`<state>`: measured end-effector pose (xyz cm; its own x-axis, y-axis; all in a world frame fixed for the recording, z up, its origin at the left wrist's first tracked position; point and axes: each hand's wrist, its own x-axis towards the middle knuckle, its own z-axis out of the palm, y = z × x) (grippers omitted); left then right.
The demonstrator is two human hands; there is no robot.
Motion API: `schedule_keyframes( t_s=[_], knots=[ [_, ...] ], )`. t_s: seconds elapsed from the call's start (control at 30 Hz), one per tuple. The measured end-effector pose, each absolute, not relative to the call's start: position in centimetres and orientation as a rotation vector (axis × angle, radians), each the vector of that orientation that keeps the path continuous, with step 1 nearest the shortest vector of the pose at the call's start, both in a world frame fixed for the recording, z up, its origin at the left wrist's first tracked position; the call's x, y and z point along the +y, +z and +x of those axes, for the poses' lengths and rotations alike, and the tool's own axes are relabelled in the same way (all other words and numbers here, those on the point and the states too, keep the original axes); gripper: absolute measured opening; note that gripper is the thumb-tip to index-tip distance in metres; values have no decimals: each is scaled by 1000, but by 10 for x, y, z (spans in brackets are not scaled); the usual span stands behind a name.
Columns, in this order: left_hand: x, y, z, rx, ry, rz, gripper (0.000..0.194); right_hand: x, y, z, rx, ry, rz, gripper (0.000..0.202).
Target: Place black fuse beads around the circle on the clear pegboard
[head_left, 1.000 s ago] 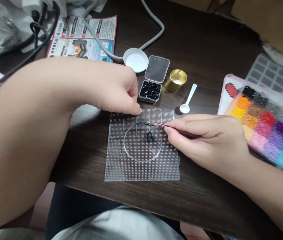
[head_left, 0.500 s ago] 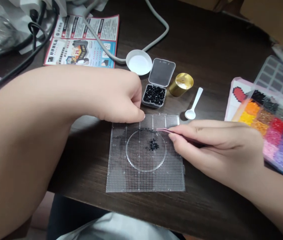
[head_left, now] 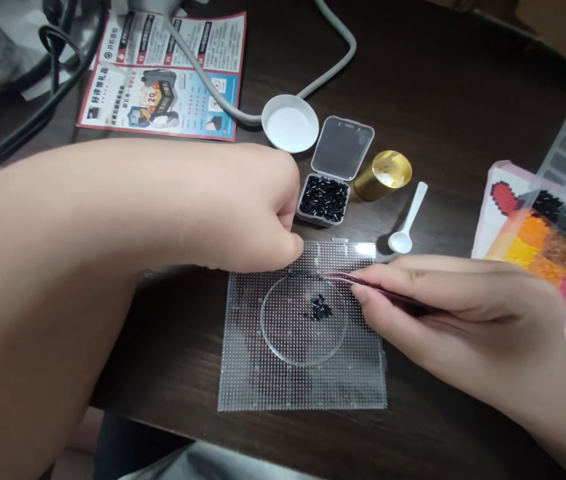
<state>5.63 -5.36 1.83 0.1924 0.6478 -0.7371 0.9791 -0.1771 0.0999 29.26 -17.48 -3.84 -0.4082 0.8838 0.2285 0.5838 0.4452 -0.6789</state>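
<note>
Nearest the viewer, at 6 o'clock on the dark desk (head_left: 437,80), lies a clear square pegboard (head_left: 303,373) with a clear round disc (head_left: 283,333) resting on it. A small heap of loose black beads (head_left: 321,308) sits inside the disc, just right of its centre, and a short arc of black beads follows the disc's upper rim.

The right hand (head_left: 463,320) comes in from 3 o'clock, its grip pinched shut on pink tweezers (head_left: 343,280) whose tips reach the disc's upper rim near 1 o'clock. Whether the tips carry a bead is too small to tell. The left hand (head_left: 257,213) comes in from 9 o'clock, fingers curled under, its grip closed with nothing seen in it; the fingertips (head_left: 297,253) press on the pegboard's top edge, just beside the tweezer tips.

Beyond the pegboard, at 12 o'clock, an open clear box of black beads (head_left: 323,199) stands with its lid tipped back. At 1 o'clock are a white spoon (head_left: 407,223) and a gold cap (head_left: 381,175) lying on its side; a white round lid (head_left: 289,123) lies just left of the box. At 3 o'clock a tray of sorted coloured beads (head_left: 563,260) runs off the frame.

Farthest, at 11 o'clock, a flyer (head_left: 163,77) with a red border shows Chinese print too blurred to read, and the figure "20". A grey cable (head_left: 333,70) crosses it.
</note>
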Motion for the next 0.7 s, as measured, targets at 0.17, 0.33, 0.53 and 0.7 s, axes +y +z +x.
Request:
schedule_keyframes(
  t_s=[0.17,0.33,0.53,0.7],
  knots=[
    [-51,21,53,1482,-747,1977,21,-176,-39,291,-2112,627,-1231,30],
    [-50,17,47,1417,-676,2049,32,-178,-37,292,-2168,611,-1248,28],
    [-50,19,48,1406,-644,2032,32,-178,-40,297,-2172,586,-1218,25],
    [-53,22,49,1419,-669,2029,35,-179,-43,300,-2177,568,-1195,24]
  ],
)
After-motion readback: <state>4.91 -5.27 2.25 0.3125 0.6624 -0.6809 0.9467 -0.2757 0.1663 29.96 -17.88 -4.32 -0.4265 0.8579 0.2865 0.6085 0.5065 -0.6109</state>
